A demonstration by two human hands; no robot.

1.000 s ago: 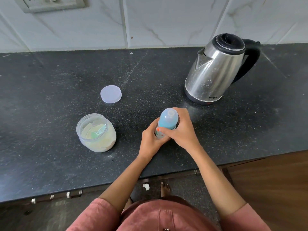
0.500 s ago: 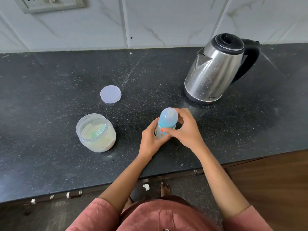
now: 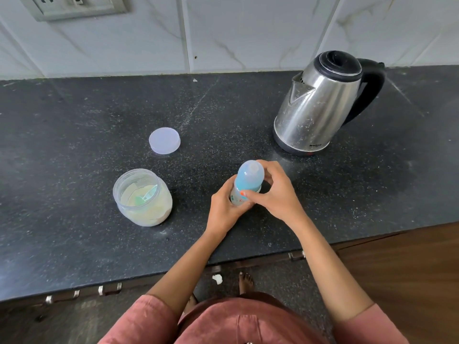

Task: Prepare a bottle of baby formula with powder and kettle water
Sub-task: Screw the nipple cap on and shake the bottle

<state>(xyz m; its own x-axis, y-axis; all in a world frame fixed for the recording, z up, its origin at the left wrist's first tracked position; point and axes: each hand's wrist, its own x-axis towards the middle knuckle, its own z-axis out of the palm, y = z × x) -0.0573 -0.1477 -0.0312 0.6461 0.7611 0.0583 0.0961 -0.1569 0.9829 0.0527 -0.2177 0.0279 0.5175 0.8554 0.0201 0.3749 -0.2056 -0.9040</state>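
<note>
Near the counter's (image 3: pixel 74 120) front edge, the left hand (image 3: pixel 223 209) grips the upright bottle's (image 3: pixel 238 199) lower body and the right hand (image 3: pixel 275 194) curls round its blue cap (image 3: pixel 250 171). The powder jar (image 3: pixel 142 197) stands open, its lid (image 3: pixel 164 140) apart, and the kettle (image 3: pixel 315 108) sits behind. Whether the bottle is filled cannot be told.

1. one baby bottle (image 3: pixel 249 181), near the front edge of the bench (image 3: pixel 74 120).
2. one kettle (image 3: pixel 315 112), toward the back right corner.
3. one open powder jar (image 3: pixel 144 202), holding one scoop (image 3: pixel 146 196).
4. one loose lid (image 3: pixel 164 140).
5. two hands: left hand (image 3: pixel 223 209), right hand (image 3: pixel 275 192).
</note>
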